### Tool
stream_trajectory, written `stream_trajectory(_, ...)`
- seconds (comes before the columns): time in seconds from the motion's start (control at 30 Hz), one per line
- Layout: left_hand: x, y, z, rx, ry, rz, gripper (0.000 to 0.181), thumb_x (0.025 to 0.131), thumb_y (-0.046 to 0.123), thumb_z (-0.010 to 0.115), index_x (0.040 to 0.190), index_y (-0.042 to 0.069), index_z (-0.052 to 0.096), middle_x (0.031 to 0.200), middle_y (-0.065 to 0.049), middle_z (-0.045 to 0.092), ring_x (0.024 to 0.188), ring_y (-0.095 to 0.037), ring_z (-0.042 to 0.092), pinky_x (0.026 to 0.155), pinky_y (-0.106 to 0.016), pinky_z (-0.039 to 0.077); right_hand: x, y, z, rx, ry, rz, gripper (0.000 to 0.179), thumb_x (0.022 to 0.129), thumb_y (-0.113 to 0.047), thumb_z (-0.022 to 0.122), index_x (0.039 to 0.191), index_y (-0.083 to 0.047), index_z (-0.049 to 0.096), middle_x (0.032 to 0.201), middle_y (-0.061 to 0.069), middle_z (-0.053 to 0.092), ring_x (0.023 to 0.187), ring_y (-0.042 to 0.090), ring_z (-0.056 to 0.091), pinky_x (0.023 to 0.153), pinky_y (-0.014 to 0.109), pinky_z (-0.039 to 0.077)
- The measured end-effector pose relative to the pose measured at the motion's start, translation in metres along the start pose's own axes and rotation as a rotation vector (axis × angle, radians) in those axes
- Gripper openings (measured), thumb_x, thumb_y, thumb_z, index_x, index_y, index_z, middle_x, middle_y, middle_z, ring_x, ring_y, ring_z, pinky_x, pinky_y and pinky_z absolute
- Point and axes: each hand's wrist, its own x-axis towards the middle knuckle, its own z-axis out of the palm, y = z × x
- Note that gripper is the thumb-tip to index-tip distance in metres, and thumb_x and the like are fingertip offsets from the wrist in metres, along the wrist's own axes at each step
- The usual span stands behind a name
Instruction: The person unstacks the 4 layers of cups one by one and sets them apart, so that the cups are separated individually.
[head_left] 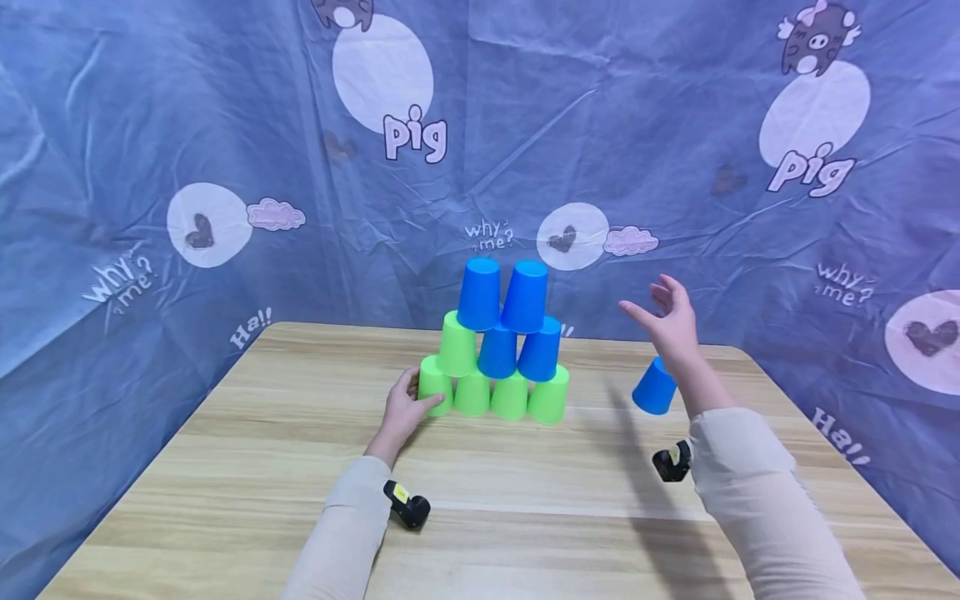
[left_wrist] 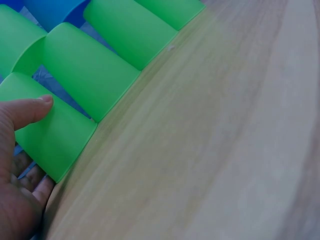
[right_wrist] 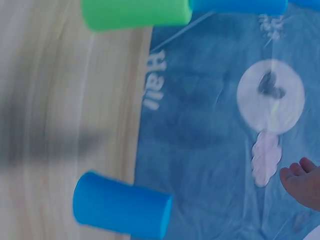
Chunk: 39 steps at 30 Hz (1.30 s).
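Note:
A pyramid of upside-down plastic cups stands on the table in the head view. Its bottom row is several green cups, with the leftmost green cup (head_left: 435,386) at the left hand (head_left: 403,410). My left thumb lies across that cup's front while the fingers reach round its far side, as the left wrist view shows. A green cup (head_left: 457,344) and two blue cups form the middle row. On top sit two blue cups, a left one (head_left: 479,294) and a right one (head_left: 525,297). My right hand (head_left: 670,323) is raised with fingers spread, holding nothing, above a separate blue cup (head_left: 654,387).
The wooden table (head_left: 247,467) ends at a blue patterned cloth (head_left: 225,100) hung behind and at both sides. A black wrist camera (head_left: 407,505) sits on the left forearm, and another black camera (head_left: 672,461) on the right.

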Motion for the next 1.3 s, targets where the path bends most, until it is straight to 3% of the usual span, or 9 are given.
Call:
stream_trajectory(0.23,-0.001,0.0,-0.001,0.006,0.002,-0.001,0.062,0.069,0.004,0.069,0.124,0.001,0.04,0.117,-0.018,0.047,0.107,-0.03,0.043,0.092,-0.041,0.034,-0.002,-0.016,0.027,0.153,-0.036,-0.065,0.079,0.076,-0.025,0.066,0.136,-0.005,0.019,0.133,0.018,0.03,0.122,0.027,0.027,0.096,0.04,0.029)
stream_trajectory(0.57,-0.003,0.0,-0.001,0.005,0.001,-0.011,0.064,0.069,0.003,0.069,0.125,0.001,0.039,0.119,-0.019,0.046,0.109,-0.03,0.042,0.093,-0.04,0.033,-0.006,-0.027,0.063,0.22,-0.137,-0.111,0.07,0.076,-0.02,0.066,0.131,-0.001,0.027,0.126,0.018,0.039,0.116,0.027,0.036,0.095,0.036,0.032)
stream_trajectory(0.9,0.0,0.001,-0.003,0.001,0.001,-0.007,0.062,0.069,0.003,0.069,0.124,0.001,0.04,0.12,-0.019,0.045,0.109,-0.03,0.042,0.094,-0.04,0.033,-0.007,-0.038,0.093,0.212,-0.214,-0.106,0.065,0.076,-0.026,0.066,0.129,-0.004,0.034,0.124,0.016,0.042,0.113,0.027,0.04,0.094,0.04,0.033)
stream_trajectory(1.3,-0.003,0.002,-0.001,-0.021,-0.002,-0.003,0.061,0.068,0.002,0.069,0.122,0.0,0.041,0.119,-0.02,0.046,0.109,-0.031,0.042,0.094,-0.041,0.033,-0.009,-0.05,0.11,0.15,-0.211,-0.048,0.068,0.077,-0.03,0.064,0.131,-0.007,0.03,0.123,0.014,0.042,0.112,0.027,0.039,0.092,0.045,0.032)
